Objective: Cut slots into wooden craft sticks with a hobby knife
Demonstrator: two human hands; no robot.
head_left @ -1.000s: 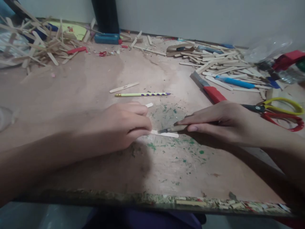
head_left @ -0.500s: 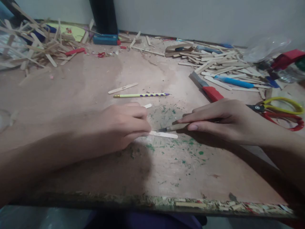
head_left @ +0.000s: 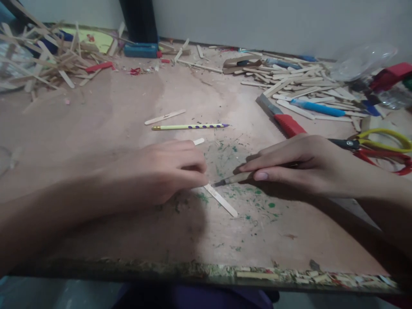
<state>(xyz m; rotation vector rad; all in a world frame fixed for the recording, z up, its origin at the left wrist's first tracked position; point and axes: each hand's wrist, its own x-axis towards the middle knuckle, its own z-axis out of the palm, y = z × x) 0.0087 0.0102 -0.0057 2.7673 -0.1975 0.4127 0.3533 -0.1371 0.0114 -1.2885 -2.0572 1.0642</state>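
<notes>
On my feed the left grip (head_left: 167, 171) is curled shut, pinning one end of a craft stick (head_left: 222, 201) flat on the worktop (head_left: 128, 107), and the rest of the stick angles out toward the near edge. The right grip (head_left: 299, 165) is closed tight around a small knife (head_left: 236, 177), with the blade tip touching the stick right by the left fingertips. A striped pencil (head_left: 189, 126) lies just behind the hands, and scissors (head_left: 383, 146) are off to the right.

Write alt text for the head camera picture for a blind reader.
A left hand pins one end of a craft stick to a wooden table while the right hand holds a small knife, tip by the stick. A pencil lies beyond.
</notes>
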